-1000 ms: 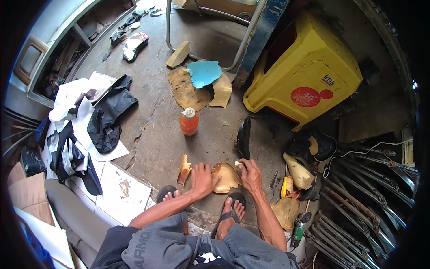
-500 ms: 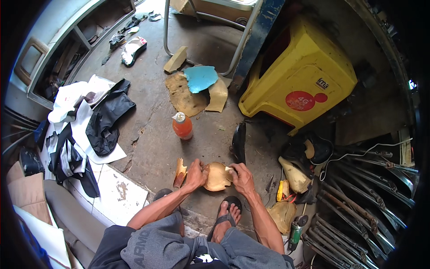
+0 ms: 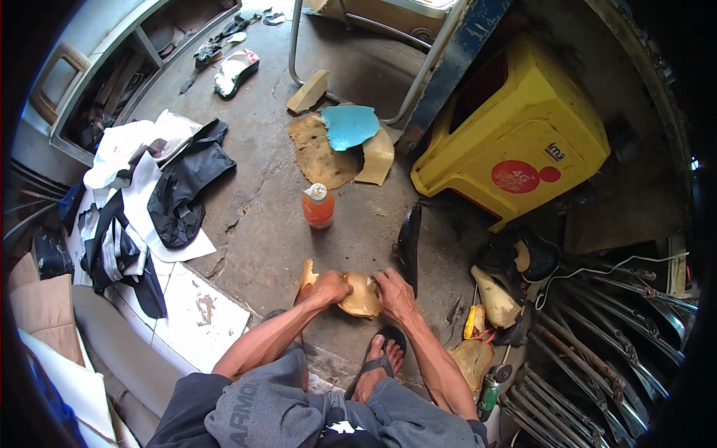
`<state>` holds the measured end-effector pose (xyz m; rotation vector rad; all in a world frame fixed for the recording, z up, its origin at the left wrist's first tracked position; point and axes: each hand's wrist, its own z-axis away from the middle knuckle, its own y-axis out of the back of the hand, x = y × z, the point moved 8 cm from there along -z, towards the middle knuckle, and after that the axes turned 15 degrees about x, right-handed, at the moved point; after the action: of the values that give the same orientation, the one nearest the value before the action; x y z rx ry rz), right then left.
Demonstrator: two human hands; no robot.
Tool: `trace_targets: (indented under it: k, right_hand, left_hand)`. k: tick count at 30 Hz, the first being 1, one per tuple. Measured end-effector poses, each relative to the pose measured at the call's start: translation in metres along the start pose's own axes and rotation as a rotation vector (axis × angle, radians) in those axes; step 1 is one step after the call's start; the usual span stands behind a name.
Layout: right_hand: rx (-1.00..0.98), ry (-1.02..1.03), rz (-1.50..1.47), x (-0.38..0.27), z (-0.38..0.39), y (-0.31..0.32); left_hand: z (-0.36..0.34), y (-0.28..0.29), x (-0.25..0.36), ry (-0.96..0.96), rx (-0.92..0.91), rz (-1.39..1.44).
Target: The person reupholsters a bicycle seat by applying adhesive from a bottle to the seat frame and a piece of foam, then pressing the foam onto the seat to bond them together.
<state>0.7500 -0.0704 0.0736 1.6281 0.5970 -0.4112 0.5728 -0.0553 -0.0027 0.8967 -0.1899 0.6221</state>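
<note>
Between my hands is a tan, roundish flat piece (image 3: 361, 299), its exact kind unclear, above the floor near my feet. My left hand (image 3: 327, 288) is closed on its left edge, fingers curled. Opposite, my right hand (image 3: 396, 293) grips the upper right edge with thumb and fingers together. A curled tan scrap (image 3: 308, 273) stands just left of my left hand and is partly hidden by it. Beyond my right hand lies a narrow black shoe-like piece (image 3: 408, 240). A bottle of orange liquid (image 3: 319, 209) with a whitish top stands farther ahead.
Tan sheets (image 3: 317, 158) and a blue scrap (image 3: 349, 127) lie ahead. A yellow plastic stool (image 3: 579, 127) rests at the right, above metal rods (image 3: 590, 351). A yellow-handled tool (image 3: 472, 321) and a tan shoe form (image 3: 495, 297) are nearer. Black cloth (image 3: 183, 187) lies left.
The view has shifted, so the surroundings appear farther right. My hands have come slightly closer together around the tan piece, and my right fingers cover more of its upper right edge.
</note>
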Motion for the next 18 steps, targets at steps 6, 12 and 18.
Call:
trace_targets:
  k: [6,12,18]
  right_hand:
    - [-0.209,0.150,0.167,-0.009,-0.010,-0.042]
    - [-0.240,0.167,0.129,-0.004,0.015,-0.035]
    - [-0.259,0.107,0.175,-0.005,0.051,-0.023]
  left_hand:
    - [0.002,-0.007,0.002,-0.043,0.007,-0.024]
    - [-0.004,-0.016,-0.011,-0.027,0.046,0.048]
    - [-0.003,-0.018,-0.016,-0.026,0.056,0.117]
